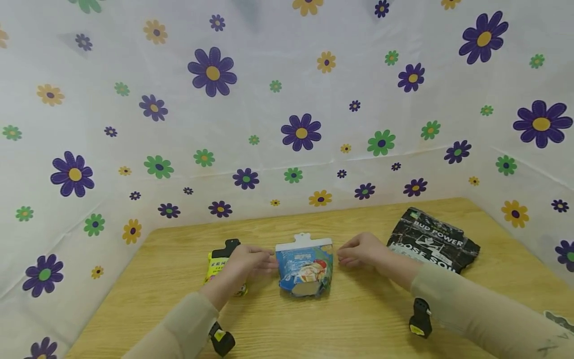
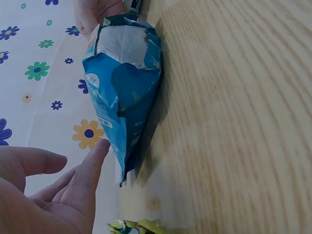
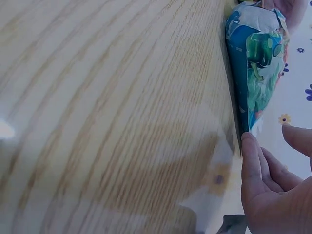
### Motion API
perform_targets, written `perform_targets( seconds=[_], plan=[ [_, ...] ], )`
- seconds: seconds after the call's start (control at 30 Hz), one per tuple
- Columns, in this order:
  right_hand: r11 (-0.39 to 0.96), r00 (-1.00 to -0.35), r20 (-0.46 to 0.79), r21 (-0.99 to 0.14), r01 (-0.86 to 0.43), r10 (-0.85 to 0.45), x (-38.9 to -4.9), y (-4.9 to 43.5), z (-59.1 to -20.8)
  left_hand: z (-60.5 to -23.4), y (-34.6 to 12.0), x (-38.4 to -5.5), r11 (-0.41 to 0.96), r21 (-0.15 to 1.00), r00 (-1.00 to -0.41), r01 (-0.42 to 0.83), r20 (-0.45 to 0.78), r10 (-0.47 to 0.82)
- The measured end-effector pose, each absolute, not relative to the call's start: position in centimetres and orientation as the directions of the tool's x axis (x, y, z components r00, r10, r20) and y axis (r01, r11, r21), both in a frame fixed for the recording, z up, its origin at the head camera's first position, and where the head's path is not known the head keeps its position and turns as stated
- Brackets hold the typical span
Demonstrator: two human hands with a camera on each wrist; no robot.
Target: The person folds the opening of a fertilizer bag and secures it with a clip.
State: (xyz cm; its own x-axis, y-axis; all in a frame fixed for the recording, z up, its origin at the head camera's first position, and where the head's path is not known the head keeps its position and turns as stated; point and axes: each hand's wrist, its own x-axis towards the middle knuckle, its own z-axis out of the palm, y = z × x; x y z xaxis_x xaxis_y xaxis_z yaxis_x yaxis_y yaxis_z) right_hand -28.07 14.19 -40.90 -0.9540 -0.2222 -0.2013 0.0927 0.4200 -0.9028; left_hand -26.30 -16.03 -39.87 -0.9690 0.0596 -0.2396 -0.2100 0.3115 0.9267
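On surface [image 1: 278,329], betw. L grip [image 1: 248,262] & R grip [image 1: 363,251]: blue bag [image 1: 305,271]
Bag axis: near–far, white clip [image 1: 304,243] end pointing away
Wrist cams only: wedge-shaped sides
Both grips: thumbs apart from fingers, nothing held

A crumpled blue printed food pouch [image 1: 306,267] lies on the surface [image 1: 287,324] between the left fingers [image 1: 268,263] and the right fingers [image 1: 349,254], just beside both; a white clip [image 1: 304,244] spans its thin far edge, slightly beyond the fingertips, while its thick, bulging end with a pale base sits nearer than them
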Motion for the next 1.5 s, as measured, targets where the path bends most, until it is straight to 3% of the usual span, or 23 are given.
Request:
perform_targets(
  seconds=[0.73,1.5],
  plan=[
    [0.402,-0.954,-0.215,-0.908,0.116,-0.211,-27.3,17.6,-40.0,-39.2,-14.3,-27.5,0.218,0.96,-0.939,-0.177,-0.23,0.254],
    [0.37,-0.951,-0.204,-0.923,0.107,-0.233,-26.2,21.5,-39.1,-38.8,-9.5,-28.5,0.17,0.963,-0.914,-0.207,-0.253,0.319]
  ],
)
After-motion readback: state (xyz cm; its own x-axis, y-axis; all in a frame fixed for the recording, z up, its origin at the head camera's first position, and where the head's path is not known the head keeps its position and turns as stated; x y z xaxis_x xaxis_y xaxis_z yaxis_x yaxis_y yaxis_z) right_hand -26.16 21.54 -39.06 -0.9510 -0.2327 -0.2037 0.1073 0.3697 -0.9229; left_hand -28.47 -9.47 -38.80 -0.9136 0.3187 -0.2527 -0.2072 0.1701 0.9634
